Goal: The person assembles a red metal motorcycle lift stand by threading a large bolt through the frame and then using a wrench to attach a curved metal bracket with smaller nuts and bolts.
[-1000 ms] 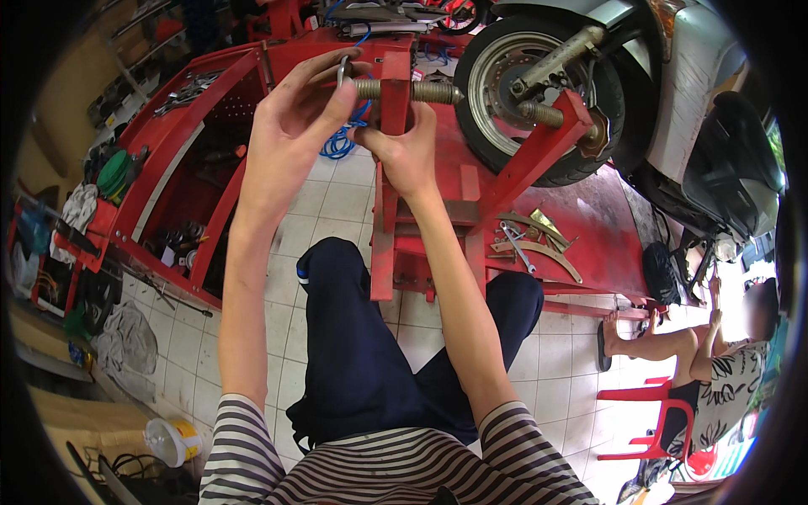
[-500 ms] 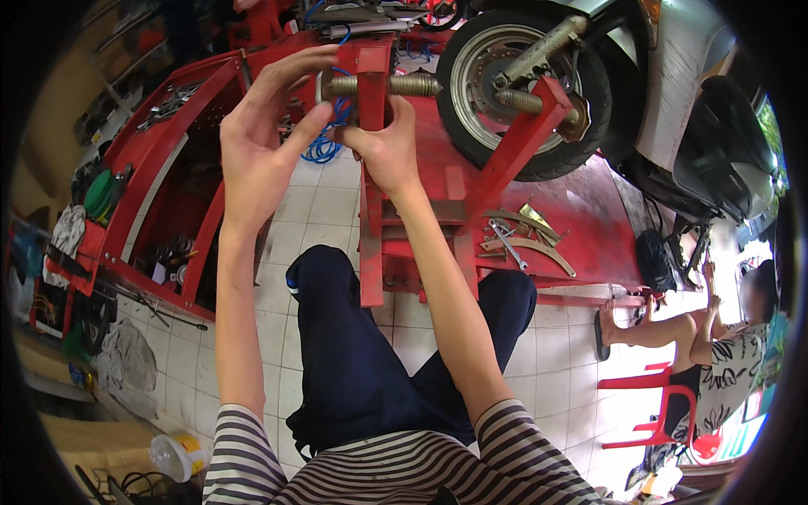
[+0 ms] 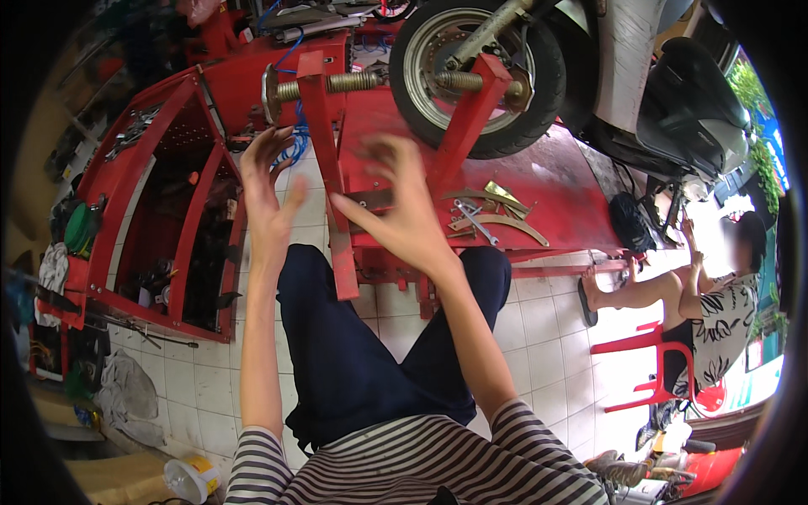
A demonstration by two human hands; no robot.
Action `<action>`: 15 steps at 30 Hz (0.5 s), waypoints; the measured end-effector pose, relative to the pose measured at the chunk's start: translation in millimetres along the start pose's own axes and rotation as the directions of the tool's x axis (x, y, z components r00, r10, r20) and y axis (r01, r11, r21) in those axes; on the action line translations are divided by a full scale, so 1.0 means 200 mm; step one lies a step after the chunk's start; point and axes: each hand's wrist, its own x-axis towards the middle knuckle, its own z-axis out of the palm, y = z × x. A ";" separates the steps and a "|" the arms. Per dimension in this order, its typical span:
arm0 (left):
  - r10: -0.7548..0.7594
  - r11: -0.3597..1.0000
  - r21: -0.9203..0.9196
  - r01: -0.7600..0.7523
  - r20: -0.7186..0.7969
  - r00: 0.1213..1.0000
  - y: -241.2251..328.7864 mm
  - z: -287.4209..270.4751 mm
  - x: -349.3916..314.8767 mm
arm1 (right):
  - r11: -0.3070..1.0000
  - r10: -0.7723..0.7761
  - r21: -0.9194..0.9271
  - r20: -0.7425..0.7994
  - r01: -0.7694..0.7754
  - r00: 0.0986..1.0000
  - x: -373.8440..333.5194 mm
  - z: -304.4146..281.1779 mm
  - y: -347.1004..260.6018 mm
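Note:
My left hand (image 3: 271, 198) is off the metal, its fingers apart and bent, just below the clamp's round end plate (image 3: 269, 95). My right hand (image 3: 406, 206) hangs in the air right of the red upright post (image 3: 316, 126), thumb spread from its fingers, which are smeared by motion; nothing shows in it. A thick threaded screw (image 3: 352, 82) runs through the post's top and points toward a scooter's front wheel (image 3: 408, 109). A second red post (image 3: 465, 130) with its own screw (image 3: 459, 81) stands close against the wheel.
Wrenches (image 3: 478, 224) and curved metal pieces (image 3: 513, 229) lie on the red lift platform (image 3: 564, 189). A red tool cabinet (image 3: 189, 126) stands at left, a blue hose (image 3: 296, 145) behind my left hand. At right, a person (image 3: 715, 311) sits on a red chair (image 3: 627, 341).
Both hands have come away from the clamp screw and post and moved down toward me, the right one swinging to the post's right side. The whole view has shifted somewhat.

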 end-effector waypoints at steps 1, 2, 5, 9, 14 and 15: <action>0.030 0.991 0.132 -0.035 0.044 0.999 -0.01 0.04 0.02 | 0.995 0.038 0.095 0.010 -0.038 0.999 -0.12 -0.09 -0.02; 0.049 0.983 0.177 -0.051 0.020 0.999 -0.05 0.09 0.04 | 0.977 0.113 0.182 0.001 -0.111 0.994 -0.26 -0.17 -0.04; -0.171 0.982 0.097 0.161 0.113 0.979 -0.07 0.21 0.10 | 0.944 0.324 0.152 -0.266 -0.292 0.908 -0.73 -0.39 -0.01; -0.162 0.967 0.188 0.169 -0.053 0.985 -0.12 0.28 0.10 | 0.842 0.516 0.061 -0.383 -0.536 0.766 -1.25 -0.61 0.03; -0.071 0.976 0.189 0.109 -0.194 0.978 -0.21 0.34 0.08 | 0.715 0.625 -0.022 -0.426 -0.699 0.654 -1.47 -0.72 0.04; -0.019 0.974 0.216 0.066 -0.214 0.977 -0.25 0.34 0.08 | 0.697 0.636 -0.016 -0.448 -0.717 0.628 -1.47 -0.72 0.05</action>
